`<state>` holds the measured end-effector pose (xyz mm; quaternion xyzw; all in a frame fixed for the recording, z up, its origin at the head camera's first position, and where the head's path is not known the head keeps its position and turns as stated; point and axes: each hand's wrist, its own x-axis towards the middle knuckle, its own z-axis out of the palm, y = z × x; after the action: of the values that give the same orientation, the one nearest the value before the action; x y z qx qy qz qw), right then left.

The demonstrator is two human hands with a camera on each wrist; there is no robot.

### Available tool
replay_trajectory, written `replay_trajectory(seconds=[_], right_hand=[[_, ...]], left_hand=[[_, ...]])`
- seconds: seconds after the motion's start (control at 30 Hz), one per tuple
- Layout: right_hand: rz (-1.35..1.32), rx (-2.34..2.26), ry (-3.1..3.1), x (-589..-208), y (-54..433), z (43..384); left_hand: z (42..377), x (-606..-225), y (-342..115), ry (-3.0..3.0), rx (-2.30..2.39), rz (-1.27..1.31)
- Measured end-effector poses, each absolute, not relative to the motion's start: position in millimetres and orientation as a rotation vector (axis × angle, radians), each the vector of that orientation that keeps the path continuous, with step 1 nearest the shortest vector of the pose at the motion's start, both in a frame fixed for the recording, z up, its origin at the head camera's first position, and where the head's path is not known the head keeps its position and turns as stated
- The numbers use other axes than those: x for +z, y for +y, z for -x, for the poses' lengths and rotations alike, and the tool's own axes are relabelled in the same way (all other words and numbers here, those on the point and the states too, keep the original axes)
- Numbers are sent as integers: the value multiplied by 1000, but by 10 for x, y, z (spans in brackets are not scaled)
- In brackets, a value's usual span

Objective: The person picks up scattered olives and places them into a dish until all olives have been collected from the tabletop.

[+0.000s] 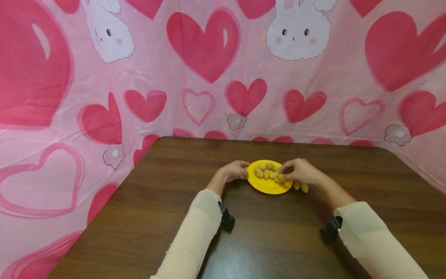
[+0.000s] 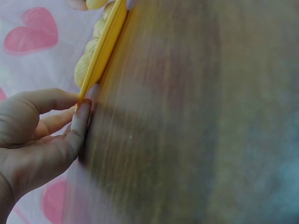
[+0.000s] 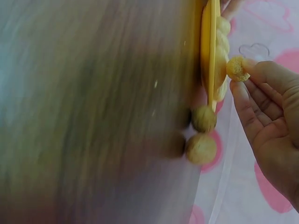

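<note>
A round yellow plate [image 1: 270,190] lies on the table with several tan oval nut-like pieces [image 1: 266,174] on it. At its left edge my left hand [image 1: 237,170] pinches the rim; the left wrist view shows the fingertips [image 2: 83,106] at the plate's edge. My right hand [image 1: 300,171] is over the plate's right side. In the right wrist view, thumb and forefinger pinch one nut-like piece [image 3: 237,69], its near end rough, just above the others. Two more nut-like pieces [image 3: 201,148] sit on the table beside the plate's right edge, below the right hand.
The brown wooden table [image 1: 265,244] runs up to a pink cloth [image 1: 216,112] with hearts and rabbits, hanging behind it and at the left. Black wrist cameras [image 1: 227,219] are strapped at both cream sleeves [image 1: 191,232].
</note>
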<state>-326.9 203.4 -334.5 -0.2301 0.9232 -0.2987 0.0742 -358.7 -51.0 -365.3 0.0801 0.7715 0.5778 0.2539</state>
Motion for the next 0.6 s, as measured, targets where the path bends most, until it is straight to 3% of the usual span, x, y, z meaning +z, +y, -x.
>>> replay_trajectory(seconds=[0.6], right_hand=[[748, -894, 2712, -3311, 1713, 3311]], left_hand=[[3586, -3636, -526, 2135, 1530, -207]])
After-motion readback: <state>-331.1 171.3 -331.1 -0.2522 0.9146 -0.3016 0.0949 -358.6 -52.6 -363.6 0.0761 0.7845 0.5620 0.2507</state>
